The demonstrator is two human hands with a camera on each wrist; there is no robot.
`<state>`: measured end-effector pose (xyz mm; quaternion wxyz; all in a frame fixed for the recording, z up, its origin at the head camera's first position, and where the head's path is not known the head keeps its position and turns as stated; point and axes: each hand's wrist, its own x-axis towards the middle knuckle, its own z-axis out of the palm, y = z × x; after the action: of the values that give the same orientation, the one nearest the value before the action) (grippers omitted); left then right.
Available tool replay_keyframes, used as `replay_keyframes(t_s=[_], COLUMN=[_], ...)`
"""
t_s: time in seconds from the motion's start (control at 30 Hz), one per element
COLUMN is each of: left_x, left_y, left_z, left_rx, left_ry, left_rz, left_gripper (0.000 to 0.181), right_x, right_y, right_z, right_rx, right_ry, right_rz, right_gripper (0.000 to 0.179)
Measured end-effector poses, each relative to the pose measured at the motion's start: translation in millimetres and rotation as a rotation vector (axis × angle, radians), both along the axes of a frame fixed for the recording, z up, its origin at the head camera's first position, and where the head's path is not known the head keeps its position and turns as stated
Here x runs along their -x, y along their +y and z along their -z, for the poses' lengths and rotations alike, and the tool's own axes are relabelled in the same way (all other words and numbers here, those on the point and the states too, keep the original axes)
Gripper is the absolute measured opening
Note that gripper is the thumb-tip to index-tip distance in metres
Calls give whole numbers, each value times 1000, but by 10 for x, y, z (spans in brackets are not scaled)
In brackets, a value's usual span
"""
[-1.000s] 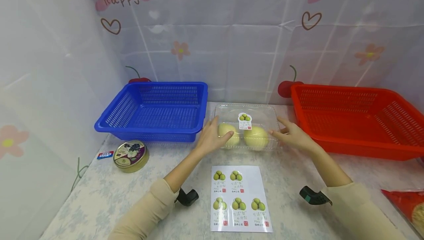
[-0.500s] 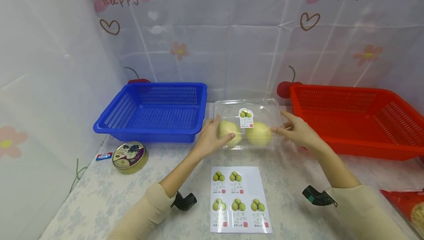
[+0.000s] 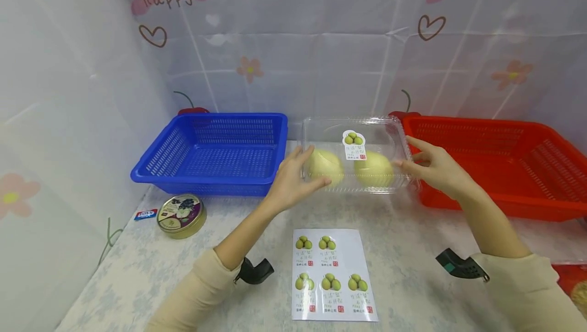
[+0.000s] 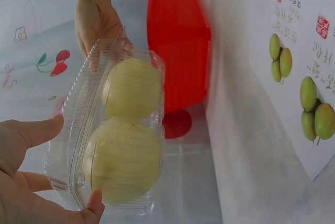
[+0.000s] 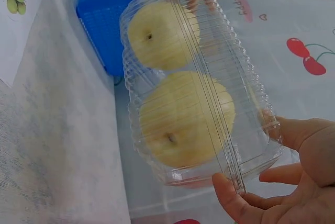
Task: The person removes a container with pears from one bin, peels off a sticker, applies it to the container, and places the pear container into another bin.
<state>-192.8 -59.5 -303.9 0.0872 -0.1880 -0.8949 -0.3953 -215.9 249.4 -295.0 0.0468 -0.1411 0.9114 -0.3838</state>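
A clear plastic clamshell box (image 3: 385, 129) with two pale yellow pears (image 3: 373, 170) inside is held above the table between both hands. A white pear-print sticker (image 3: 354, 146) is on its lid. My left hand (image 3: 291, 180) grips the box's left end, thumb toward the front; in the left wrist view its fingers (image 4: 94, 207) wrap the edge. My right hand (image 3: 435, 168) grips the right end, and the right wrist view shows the thumb and fingers (image 5: 230, 198) around that edge. Below lies a sheet of pear stickers (image 3: 349, 255), its upper right spot bare.
A blue basket (image 3: 215, 188) stands left of the box, and a red basket (image 3: 504, 204) stands right, close to my right hand. At left are a round tin (image 3: 181, 216) and a small packet (image 3: 145, 214). A red bag (image 3: 570, 278) lies at lower right.
The box has risen off the table and shifted right, both hands still holding its ends. My right hand has come closer to the red basket. The sticker sheet stays put.
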Motion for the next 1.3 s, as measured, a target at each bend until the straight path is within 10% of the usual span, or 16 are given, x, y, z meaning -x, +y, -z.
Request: replay_keyframes(t_s=[0.9,1.1,1.3], left_x=[286,442,531], left_y=[687,892,1134], left_z=[-22,5,15], left_rx=[-303,-331,-354], left_ry=[238,303,290], left_rz=[59,136,169], left_gripper=[72,70,69], right_x=[80,108,137], right_y=[637,835,1033], right_z=[-220,-233,-218], right_rx=[163,318,751], right_ry=[-6,-32,-18], right_rz=[319,406,442], right_gripper=[65,66,54])
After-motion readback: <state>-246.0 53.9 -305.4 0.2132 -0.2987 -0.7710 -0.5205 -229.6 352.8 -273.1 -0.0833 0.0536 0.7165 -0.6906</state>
